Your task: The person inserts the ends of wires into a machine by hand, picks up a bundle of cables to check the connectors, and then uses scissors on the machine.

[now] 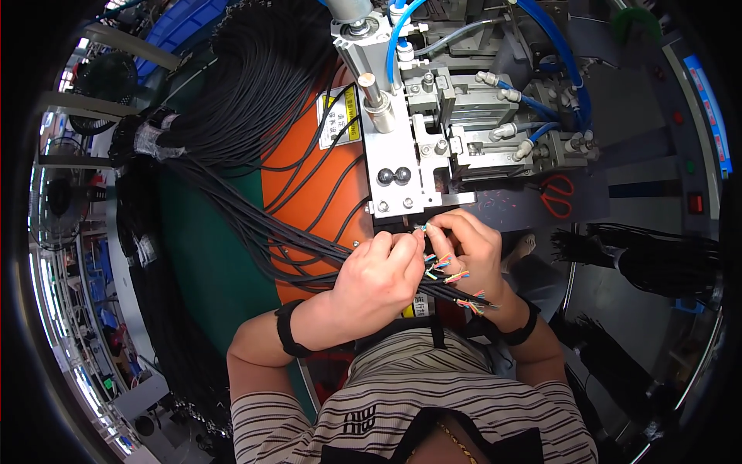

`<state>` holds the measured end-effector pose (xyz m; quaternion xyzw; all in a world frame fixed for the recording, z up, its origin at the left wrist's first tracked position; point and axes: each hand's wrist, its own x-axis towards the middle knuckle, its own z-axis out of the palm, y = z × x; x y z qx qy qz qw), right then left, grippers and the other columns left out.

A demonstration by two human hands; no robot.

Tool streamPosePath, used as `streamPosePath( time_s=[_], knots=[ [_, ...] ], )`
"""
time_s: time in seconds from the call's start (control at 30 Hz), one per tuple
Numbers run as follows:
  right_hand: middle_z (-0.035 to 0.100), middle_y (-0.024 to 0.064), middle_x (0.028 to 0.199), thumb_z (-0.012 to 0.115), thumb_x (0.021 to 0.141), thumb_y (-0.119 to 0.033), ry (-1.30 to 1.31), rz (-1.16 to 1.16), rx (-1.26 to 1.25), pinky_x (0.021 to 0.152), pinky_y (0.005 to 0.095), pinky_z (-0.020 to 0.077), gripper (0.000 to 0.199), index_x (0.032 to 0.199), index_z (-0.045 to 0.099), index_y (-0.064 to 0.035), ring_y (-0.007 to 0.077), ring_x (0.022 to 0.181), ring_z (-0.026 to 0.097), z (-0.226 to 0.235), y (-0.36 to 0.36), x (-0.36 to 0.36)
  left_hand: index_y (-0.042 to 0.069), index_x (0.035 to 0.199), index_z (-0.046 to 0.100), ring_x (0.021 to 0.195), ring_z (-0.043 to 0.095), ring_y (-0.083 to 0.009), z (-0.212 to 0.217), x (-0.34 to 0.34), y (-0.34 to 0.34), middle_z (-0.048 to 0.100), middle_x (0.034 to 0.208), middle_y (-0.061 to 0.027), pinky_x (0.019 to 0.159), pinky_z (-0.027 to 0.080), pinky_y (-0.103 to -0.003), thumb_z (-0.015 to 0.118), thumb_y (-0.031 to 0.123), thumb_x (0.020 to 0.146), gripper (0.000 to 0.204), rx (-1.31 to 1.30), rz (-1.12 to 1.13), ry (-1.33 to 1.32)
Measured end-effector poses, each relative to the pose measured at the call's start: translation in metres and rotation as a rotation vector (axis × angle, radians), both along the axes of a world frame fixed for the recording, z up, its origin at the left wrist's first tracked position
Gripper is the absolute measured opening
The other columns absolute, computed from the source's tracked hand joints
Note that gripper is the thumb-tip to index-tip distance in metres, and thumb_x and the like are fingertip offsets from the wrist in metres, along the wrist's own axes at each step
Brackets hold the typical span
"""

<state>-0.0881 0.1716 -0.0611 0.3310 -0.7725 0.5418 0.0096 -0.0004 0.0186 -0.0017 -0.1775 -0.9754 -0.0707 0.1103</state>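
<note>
My left hand (382, 271) and my right hand (471, 247) meet in front of the machine's metal head (396, 147). Fingertips of both pinch the thin coloured wires (421, 227) at the end of one black cable, whose jacket is mostly hidden by my left hand. Below my hands, several more black cables (444, 291) pass toward my right wrist. Their stripped ends fan out in red, green, yellow and blue wires (457, 276). My right palm and wrist are close beside these ends.
A large bundle of black cables (247, 100) lies across an orange surface (294, 209) and a green mat (205, 255). Pneumatic cylinders (495, 147) with blue hoses stand at the back. Red-handled scissors (556, 196) lie right. More cable bundles (665, 259) hang at the far right.
</note>
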Motion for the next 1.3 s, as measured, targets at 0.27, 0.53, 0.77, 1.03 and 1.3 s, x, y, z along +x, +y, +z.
streamPosePath(
  time_s=[0.27, 0.53, 0.77, 1.03, 1.3],
  knots=[
    [0.066, 0.0123, 0.081, 0.07, 0.086, 0.0, 0.043, 0.065, 0.022, 0.048, 0.0281, 0.048, 0.01, 0.094, 0.066, 0.0037, 0.0179, 0.055, 0.062, 0.005, 0.002, -0.008, -0.01, 0.106, 0.065, 0.076, 0.054, -0.0193, -0.002, 0.001, 0.001, 0.051, 0.087, -0.0076, 0.061, 0.048, -0.029, 0.064, 0.008, 0.078, 0.033, -0.02, 0.006, 0.015],
    [0.066, 0.0105, 0.08, 0.071, 0.085, 0.0, 0.076, 0.167, 0.14, 0.046, 0.0266, 0.0453, 0.009, 0.092, 0.066, 0.0029, 0.0144, 0.051, 0.059, 0.008, 0.005, -0.016, -0.008, 0.113, 0.064, 0.076, 0.054, -0.0212, -0.002, -0.002, -0.004, 0.053, 0.089, -0.0085, 0.062, 0.048, -0.031, 0.062, 0.009, 0.075, 0.041, 0.011, -0.009, -0.035],
    [0.066, 0.0052, 0.078, 0.073, 0.086, -0.004, -0.393, 0.142, -0.024, 0.046, 0.0227, 0.0392, 0.01, 0.091, 0.066, 0.0026, 0.0043, 0.049, 0.052, 0.003, 0.008, -0.009, -0.006, 0.109, 0.066, 0.082, 0.056, -0.0251, 0.007, 0.0, -0.011, 0.057, 0.097, -0.0114, 0.07, 0.05, -0.034, 0.065, 0.006, 0.069, 0.042, 0.083, 0.025, -0.052],
    [0.066, 0.0022, 0.082, 0.075, 0.085, -0.003, -0.295, 0.101, -0.013, 0.046, 0.022, 0.0359, 0.014, 0.096, 0.07, 0.0015, 0.0023, 0.049, 0.045, 0.001, 0.012, -0.003, -0.001, 0.115, 0.066, 0.084, 0.06, -0.0301, -0.01, 0.027, -0.036, 0.06, 0.098, -0.0125, 0.069, 0.048, -0.039, 0.066, -0.002, 0.066, 0.05, 0.126, 0.165, 0.027],
    [0.066, 0.0038, 0.088, 0.074, 0.084, -0.001, -0.408, 0.353, -0.221, 0.05, 0.0209, 0.0387, 0.019, 0.102, 0.07, 0.0004, 0.0035, 0.055, 0.049, 0.019, 0.008, 0.009, -0.001, 0.115, 0.066, 0.068, 0.06, -0.0299, -0.002, 0.029, -0.031, 0.061, 0.085, -0.0114, 0.063, 0.048, -0.04, 0.071, 0.003, 0.068, 0.047, 0.314, 0.145, -0.097]
  ],
)
